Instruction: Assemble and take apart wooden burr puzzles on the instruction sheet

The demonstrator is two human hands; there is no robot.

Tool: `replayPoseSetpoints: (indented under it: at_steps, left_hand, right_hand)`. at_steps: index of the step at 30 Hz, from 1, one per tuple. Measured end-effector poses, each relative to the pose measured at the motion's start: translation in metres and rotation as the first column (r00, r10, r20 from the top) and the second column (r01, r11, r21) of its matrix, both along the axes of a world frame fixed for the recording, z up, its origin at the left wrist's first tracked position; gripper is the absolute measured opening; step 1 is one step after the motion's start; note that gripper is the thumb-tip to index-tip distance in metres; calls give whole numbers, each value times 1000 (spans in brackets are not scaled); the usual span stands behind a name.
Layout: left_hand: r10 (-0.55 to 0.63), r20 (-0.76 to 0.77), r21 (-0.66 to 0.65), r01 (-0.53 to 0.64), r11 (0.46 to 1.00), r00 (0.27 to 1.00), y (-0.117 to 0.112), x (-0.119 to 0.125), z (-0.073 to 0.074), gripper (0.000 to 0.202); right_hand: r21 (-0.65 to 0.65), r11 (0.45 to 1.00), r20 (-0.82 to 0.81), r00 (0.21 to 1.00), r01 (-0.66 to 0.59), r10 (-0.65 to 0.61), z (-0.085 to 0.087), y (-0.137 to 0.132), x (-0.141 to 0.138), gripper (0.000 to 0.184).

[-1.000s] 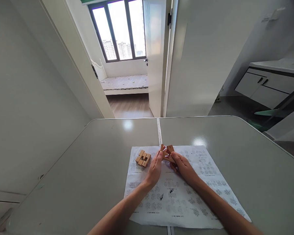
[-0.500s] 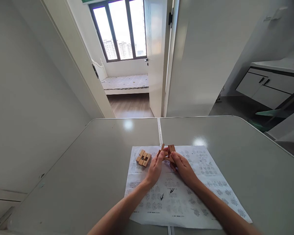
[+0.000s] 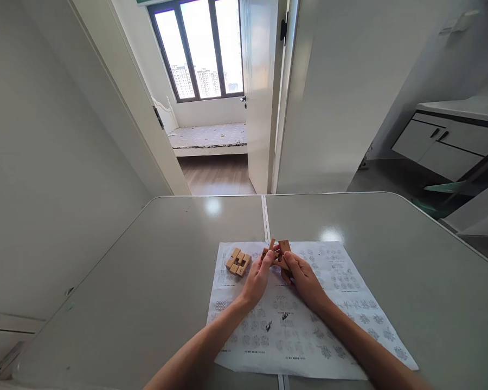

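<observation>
Between my hands are several brown wooden puzzle pieces (image 3: 284, 247), partly fitted together above the printed sheet. My left hand (image 3: 259, 277) pinches the left side of them, with one thin piece sticking up by the thumb. On the other side, my right hand (image 3: 305, 277) is closed around the right-hand pieces, thumb on top. Fingers cover much of how the pieces join. A lighter wooden block puzzle (image 3: 238, 262), a square of interlocked blocks with a gap in its middle, lies on the sheet just left of my left hand.
The white instruction sheet (image 3: 284, 346), printed with rows of small diagrams, lies under my hands on a grey table (image 3: 154, 281). A seam runs down the table's middle. Beyond its far edge are an open door (image 3: 262, 97) and a bed (image 3: 211, 135).
Both hands stay almost in place. The thin upright piece at my left thumb has tilted slightly to the right. The block puzzle on the sheet has not moved.
</observation>
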State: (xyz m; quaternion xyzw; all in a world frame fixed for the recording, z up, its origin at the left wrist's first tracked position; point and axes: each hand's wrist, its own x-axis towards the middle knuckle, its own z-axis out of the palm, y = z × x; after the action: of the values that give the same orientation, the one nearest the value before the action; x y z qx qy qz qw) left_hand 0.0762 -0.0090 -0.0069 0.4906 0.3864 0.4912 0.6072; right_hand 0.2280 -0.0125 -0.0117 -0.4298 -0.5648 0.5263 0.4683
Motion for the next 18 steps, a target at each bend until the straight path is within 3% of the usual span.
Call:
replayPoseSetpoints:
  at_steps: [8,13,18]
  left_hand:
    - [-24,-55,-7,24,1000,998,0,-2,1,55]
    - [14,-159,-49,-21,999,987,-6,0,7,53]
    - [-3,-157,-52,-5,999,988,-6,1,7,53]
  right_hand:
    - [-3,1000,8,1000,-17,18,-1,0,0,57]
    - [16,998,-7,998,55,-55,0,-2,-11,57]
    - [-5,1000,-54,999,8,-8,1,-4,-16,58]
